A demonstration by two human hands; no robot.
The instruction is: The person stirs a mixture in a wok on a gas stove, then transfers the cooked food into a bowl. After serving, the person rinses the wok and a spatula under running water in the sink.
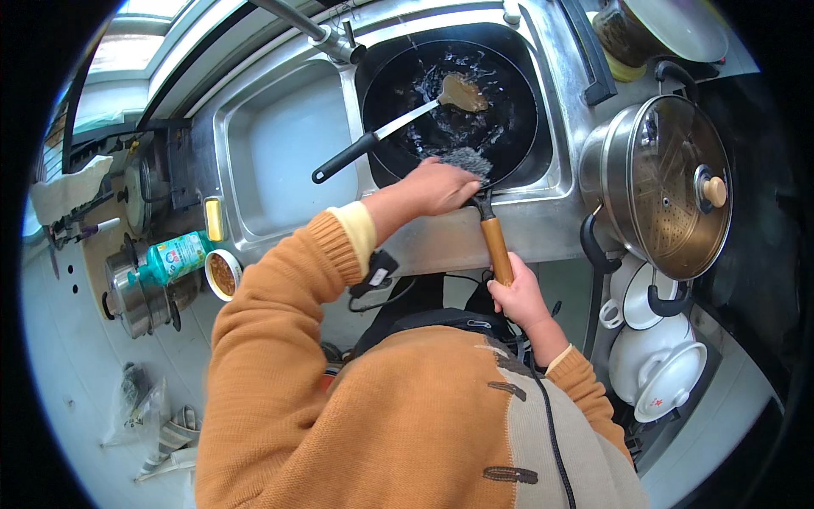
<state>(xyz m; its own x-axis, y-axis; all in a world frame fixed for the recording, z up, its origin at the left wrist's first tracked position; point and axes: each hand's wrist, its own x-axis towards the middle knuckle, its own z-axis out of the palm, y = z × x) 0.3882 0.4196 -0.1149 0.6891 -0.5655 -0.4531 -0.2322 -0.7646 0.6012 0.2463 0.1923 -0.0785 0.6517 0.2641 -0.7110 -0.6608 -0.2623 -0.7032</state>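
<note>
A dark wok [413, 137] with a wooden handle [495, 245] sits in the right basin of the stainless steel sink, some water glinting inside it. My left hand [445, 188] grips a grey scouring pad [469, 162] against the wok's near inner wall. Lower down, my right hand [523, 294] is wrapped around the end of the wooden handle. A cooking turner [407, 121] with a black grip lies across the wok, its broad head in the wok and its grip jutting out over the left basin [286, 146].
A metal faucet [337, 44] stands behind the basins. Left of the sink are a yellow sponge [214, 218], a green bottle [175, 257] and a bowl of brown food [222, 275]. A large lidded steamer pot [661, 184] stands at right, above white enamel pots [648, 356].
</note>
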